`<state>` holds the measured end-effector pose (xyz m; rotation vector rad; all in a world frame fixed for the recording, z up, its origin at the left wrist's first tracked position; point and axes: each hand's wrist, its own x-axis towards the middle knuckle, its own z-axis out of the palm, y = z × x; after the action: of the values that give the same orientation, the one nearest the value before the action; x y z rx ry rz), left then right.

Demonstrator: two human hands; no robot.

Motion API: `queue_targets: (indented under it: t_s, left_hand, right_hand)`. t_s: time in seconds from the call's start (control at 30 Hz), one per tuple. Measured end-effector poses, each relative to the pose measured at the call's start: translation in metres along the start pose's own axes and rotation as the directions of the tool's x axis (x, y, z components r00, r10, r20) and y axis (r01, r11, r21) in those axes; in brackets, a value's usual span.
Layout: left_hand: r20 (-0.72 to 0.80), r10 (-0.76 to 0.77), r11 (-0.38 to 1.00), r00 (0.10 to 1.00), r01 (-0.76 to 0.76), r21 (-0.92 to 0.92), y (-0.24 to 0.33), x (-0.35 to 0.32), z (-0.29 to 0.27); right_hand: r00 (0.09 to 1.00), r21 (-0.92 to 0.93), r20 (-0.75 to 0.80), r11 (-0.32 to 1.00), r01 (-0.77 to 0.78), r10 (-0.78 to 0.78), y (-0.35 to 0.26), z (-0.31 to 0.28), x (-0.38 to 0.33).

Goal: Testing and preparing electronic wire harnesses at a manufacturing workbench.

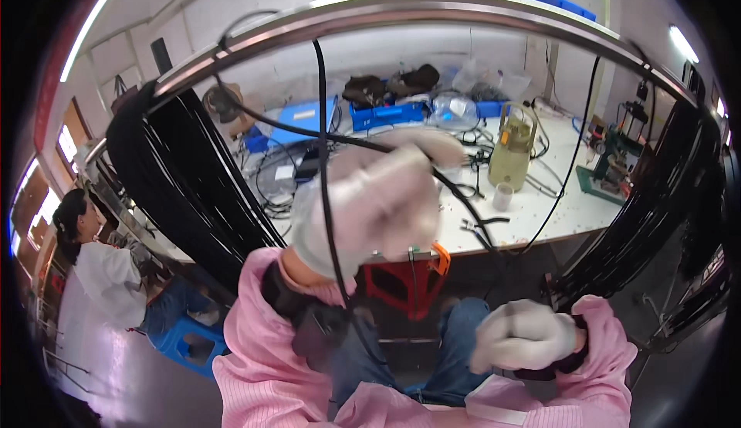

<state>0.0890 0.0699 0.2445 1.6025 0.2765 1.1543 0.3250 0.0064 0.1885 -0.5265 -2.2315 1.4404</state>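
Observation:
My left hand (374, 208), in a white glove, is raised in front of the table and smeared by motion. A black cable (293, 128) runs from the upper left into its fingers, which look closed around it, and comes out toward the lower right. Another black cable (321, 88) hangs from the metal rail and crosses in front of that hand. Low on the right, my right hand (525, 335) is gloved in white too, its fingers curled over my knee. Whatever it may grip is hidden; a blurred dark strand reaches down toward it.
A metal rail (401, 7) arches overhead. Thick bundles of black cables hang at left (193, 173) and right (648, 196). The white table (567, 204) bears a green jug (511, 146), pliers (477, 233) and blue trays (386, 115). A person (104, 266) sits at left.

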Motion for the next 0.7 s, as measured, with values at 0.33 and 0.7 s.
queue_targets:
  t_s: [0.33, 0.7]
  left_hand:
    - [-0.19, -0.283, 0.75, 0.94, 0.34, 0.567, 0.021, -0.031, -0.089]
    - [-0.589, 0.041, 0.785, 0.807, 0.339, 0.519, 0.02, -0.063, -0.096]
  right_hand:
    - [0.737, -0.876, -0.246, 0.47, 0.109, -0.629, -0.114, -0.084, -0.003]
    - [0.853, -0.679, -0.336, 0.526, -0.513, 0.398, 0.019, -0.047, 0.113]
